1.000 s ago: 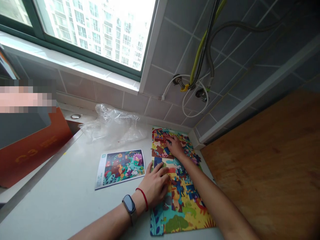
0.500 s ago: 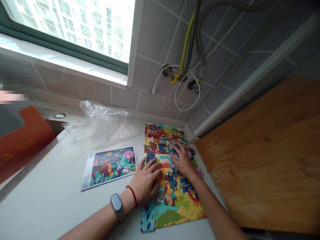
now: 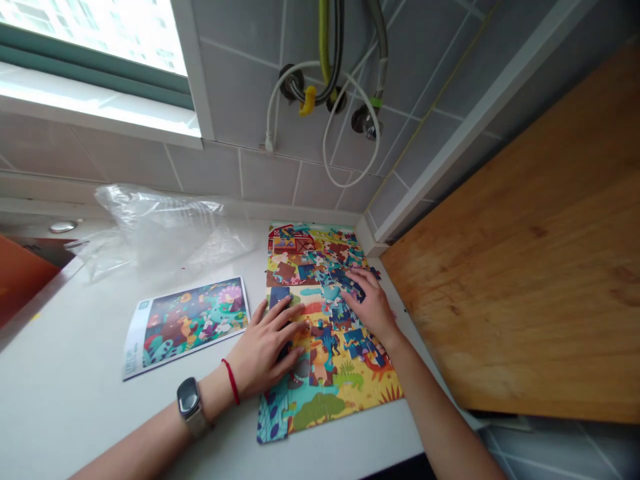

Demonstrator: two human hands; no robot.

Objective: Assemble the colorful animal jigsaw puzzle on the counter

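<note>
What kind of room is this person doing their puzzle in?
Probably a kitchen or utility corner, perhaps in a home: a yellow hose and metal wall fittings suggest plumbing or gas connections, set on a tiled wall above a white countertop.

My colourful puzzle [image 3: 320, 408] lies flat on the worktop [image 3: 75, 400], a red barn printed at its far end. Loose pieces [image 3: 356, 343] lie scattered on top, some overlapping
</note>
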